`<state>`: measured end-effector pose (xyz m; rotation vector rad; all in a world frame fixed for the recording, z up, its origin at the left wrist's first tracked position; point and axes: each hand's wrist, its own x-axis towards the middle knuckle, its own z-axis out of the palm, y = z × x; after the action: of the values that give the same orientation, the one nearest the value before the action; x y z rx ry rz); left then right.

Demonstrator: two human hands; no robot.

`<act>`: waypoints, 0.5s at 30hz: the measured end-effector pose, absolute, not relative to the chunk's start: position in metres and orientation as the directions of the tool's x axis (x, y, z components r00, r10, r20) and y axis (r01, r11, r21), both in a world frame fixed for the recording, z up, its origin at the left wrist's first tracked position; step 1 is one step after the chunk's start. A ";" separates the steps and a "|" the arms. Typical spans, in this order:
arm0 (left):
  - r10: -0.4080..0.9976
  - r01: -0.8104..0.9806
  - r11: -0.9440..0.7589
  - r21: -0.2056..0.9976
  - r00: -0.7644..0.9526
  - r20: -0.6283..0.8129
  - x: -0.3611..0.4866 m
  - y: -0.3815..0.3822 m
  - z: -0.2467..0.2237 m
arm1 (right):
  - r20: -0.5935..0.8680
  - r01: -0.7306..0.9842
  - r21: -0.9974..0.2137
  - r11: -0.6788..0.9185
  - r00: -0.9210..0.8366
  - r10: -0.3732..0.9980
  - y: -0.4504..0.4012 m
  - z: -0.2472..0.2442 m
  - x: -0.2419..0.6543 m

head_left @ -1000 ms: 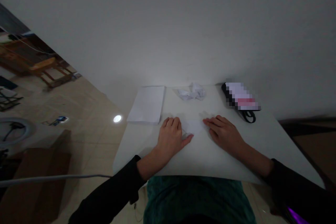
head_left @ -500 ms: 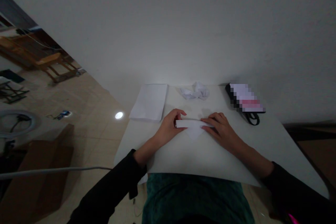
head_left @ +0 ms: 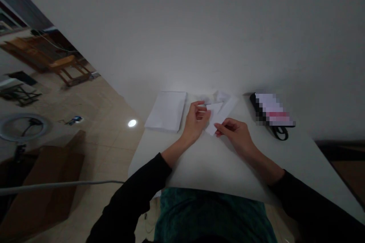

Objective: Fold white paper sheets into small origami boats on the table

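A folded white paper (head_left: 220, 113) is held up over the white table (head_left: 216, 163), tilted on a diagonal. My left hand (head_left: 196, 121) grips its left side between curled fingers and thumb. My right hand (head_left: 233, 133) pinches its lower end with the fingertips. Behind the fold sits a crumpled ball of white paper (head_left: 208, 99), partly hidden by it. A neat stack of white paper (head_left: 167, 111) lies left of my left hand, apart from it.
A black pouch with a pixelated label (head_left: 272, 110) and a black strap (head_left: 281, 133) lie at the table's far right. Beyond the table's left edge, the tiled floor holds a cardboard box (head_left: 54, 174), a ring light (head_left: 24, 127), a grey cable (head_left: 57, 186) and a wooden chair (head_left: 61, 66).
Both hands have lifted the paper off the table. It has turned from a flat horizontal strip to a tilted diagonal shape, and my hands have moved closer to the crumpled paper.
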<state>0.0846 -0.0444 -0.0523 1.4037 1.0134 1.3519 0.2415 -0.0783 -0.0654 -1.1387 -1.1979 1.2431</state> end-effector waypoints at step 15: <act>0.930 -0.110 -0.090 0.990 0.346 0.123 0.068 -0.035 -0.066 | 0.323 -0.079 -0.943 0.322 0.012 0.946 -0.075 -0.062 0.263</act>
<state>0.0680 -0.0351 -0.0661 1.3674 0.8214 1.0573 0.2634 -0.0749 -0.0617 -0.9082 -1.2892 1.0020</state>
